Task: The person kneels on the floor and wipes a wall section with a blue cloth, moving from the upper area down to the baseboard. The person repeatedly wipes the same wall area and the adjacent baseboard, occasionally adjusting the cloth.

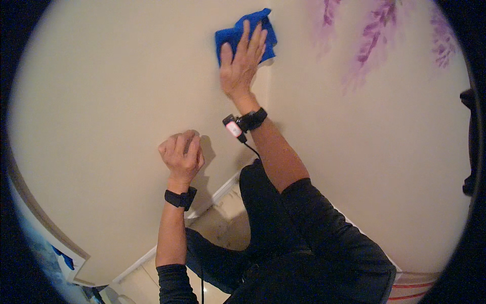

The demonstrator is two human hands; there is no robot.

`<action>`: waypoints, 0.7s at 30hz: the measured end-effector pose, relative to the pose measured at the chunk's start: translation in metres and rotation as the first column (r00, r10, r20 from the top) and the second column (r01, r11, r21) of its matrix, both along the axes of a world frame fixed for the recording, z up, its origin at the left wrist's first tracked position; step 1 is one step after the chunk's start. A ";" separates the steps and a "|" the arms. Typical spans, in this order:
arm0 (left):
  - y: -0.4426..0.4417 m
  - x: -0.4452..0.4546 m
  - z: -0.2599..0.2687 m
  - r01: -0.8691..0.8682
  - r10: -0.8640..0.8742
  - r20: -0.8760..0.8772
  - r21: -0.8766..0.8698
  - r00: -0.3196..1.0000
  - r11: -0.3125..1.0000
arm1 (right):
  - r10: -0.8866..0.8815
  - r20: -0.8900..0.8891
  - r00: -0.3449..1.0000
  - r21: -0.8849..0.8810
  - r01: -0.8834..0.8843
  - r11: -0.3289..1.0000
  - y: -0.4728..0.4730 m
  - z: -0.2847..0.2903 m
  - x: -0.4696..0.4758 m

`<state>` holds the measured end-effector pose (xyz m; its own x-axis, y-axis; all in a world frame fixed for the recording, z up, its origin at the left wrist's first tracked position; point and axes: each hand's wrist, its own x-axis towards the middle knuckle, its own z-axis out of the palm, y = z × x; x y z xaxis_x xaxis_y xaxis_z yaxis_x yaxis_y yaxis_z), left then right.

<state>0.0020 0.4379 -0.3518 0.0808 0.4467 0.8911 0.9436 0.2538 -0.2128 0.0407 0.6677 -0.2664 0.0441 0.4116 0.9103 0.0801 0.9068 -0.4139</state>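
Note:
A folded blue cloth lies flat against the beige wall, close to the wall corner. My right hand presses on it with the palm, fingers spread and pointing up; the palm side is hidden. Lower and to the left, my left hand is curled into a loose fist beside the wall, its shadow just to its right. Whether it touches the wall, I cannot tell. Nothing shows between its fingers. Both wrists wear black straps, and the right one carries a small device with a cable.
Purple painted flowers mark the right-hand wall. A white baseboard runs along the tiled floor near my legs. A white-edged frame or opening stands at the lower left. Dark objects stick in at the right rim.

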 end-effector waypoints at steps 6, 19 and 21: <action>0.005 -0.001 0.007 0.105 -0.108 0.142 0.025 0.984 0.994 | 0.012 0.042 0.999 -0.161 -0.005 0.987 0.038 -0.069 -0.004; -0.002 0.016 -0.003 0.021 0.029 0.298 -0.164 0.954 0.986 | -0.095 -0.231 0.968 -0.929 -0.190 0.319 0.025 -0.341 -0.020; -0.006 0.014 -0.008 -0.001 0.049 0.309 -0.155 0.950 0.988 | -0.061 -0.136 0.989 -0.939 -0.109 0.326 0.014 -0.349 -0.024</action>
